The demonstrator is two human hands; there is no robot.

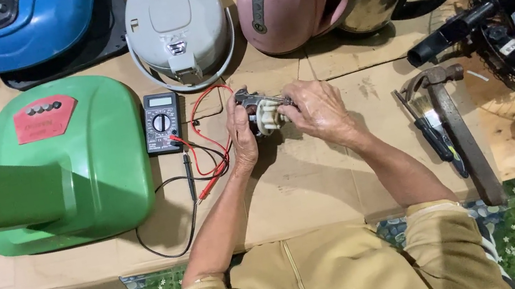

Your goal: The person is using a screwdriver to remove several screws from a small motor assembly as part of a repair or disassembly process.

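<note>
Our sleeves fill the bottom of the frame, and from them both forearms run up to a small motor held just above centre, over the cardboard. We have our left hand curled round the motor's left end and lower side, and our right hand closed on its right end, fingers wrapped over the top; both grips are tight on it, so only the pale middle and a dark metal end at upper left show. Its long axis lies roughly across the frame, tilted slightly up to the left, squarely between the two hands, neither nearer than the other. Just left of the left hand, red and black leads loop to a multimeter beside a green housing. Right of us lie a screwdriver and hammer. Along the top stand a grey lid and a pink kettle.
</note>
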